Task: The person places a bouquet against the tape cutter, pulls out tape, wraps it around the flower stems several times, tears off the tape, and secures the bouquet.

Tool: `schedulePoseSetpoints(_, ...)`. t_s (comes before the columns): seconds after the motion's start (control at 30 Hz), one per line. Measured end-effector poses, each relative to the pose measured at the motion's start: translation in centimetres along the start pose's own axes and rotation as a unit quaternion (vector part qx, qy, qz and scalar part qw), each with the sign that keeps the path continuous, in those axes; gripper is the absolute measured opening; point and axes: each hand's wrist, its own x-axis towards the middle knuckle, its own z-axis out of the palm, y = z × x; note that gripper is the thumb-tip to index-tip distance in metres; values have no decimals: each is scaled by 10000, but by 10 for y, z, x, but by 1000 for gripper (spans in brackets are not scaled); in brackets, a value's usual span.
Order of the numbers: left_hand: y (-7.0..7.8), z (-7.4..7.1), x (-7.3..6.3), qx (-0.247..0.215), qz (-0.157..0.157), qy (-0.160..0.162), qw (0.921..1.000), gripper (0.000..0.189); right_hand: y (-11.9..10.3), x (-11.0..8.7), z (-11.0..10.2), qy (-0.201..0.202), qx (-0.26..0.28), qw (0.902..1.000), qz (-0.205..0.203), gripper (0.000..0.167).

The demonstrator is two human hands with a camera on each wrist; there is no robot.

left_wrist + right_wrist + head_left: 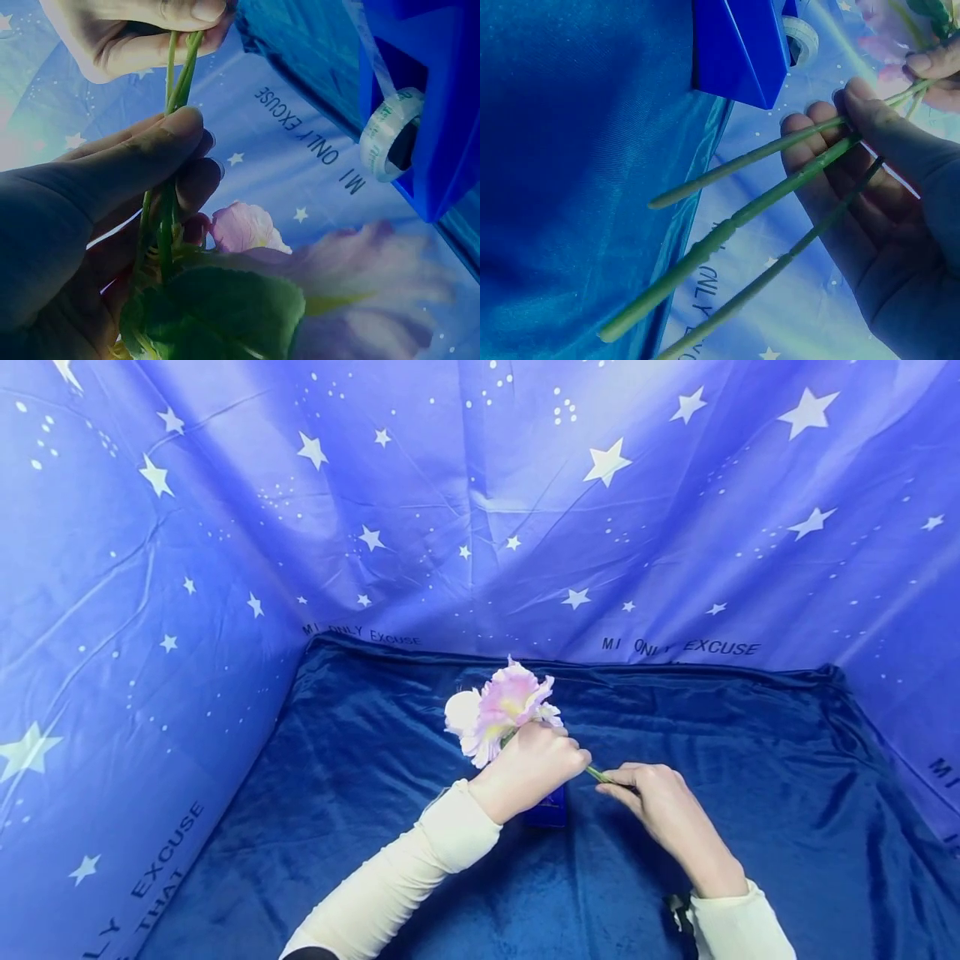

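A bunch of artificial flowers [512,702] with pink and white ruffled petals is held up above the dark blue cloth. My left hand [531,768] grips its stems just below the blooms, thumb over fingers; a green leaf [217,315] shows near the palm in the left wrist view. Farther down, my right hand [667,810] pinches the same stems between thumb and fingers. Three green stem ends [727,229] spread out past the right hand. Behind the left hand stands a blue tape dispenser [547,810], mostly hidden in the head view, with a tape roll [391,136] in it.
Dark blue velvety cloth [360,718] covers the work surface. Blue star-printed fabric walls [465,510] enclose it at the back and both sides. A strip of tape [367,45] stretches from the roll in the left wrist view.
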Motion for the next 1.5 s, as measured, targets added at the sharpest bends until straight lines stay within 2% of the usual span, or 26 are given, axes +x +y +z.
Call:
schedulePoseSetpoints(0.37, -5, -1, -14, 41, -24, 217, 9998, 24, -4, 3, -2, -25, -43, 9999, -118, 3)
schedulePoseSetpoints(0.63, -8, -5, -24, 115, -183, 118, 9997, 28, -7, 3, -3, -136, -134, 9998, -14, 7)
schedulePoseSetpoints(0.83, -11, -6, -32, -104, -245, 76, 9996, 25, -10, 4, -3, -301, -150, 9994, 0, 9)
schedulePoseSetpoints(1.23, -13, -1, -52, -617, -278, 142, 9976, 24, -13, 7, -3, -553, -133, 9978, -351, 9)
schedulePoseSetpoints(1.5, -13, 5, -62, -1072, -348, 164, 9935, 25, -14, 6, 0, -546, -142, 9971, -502, 9)
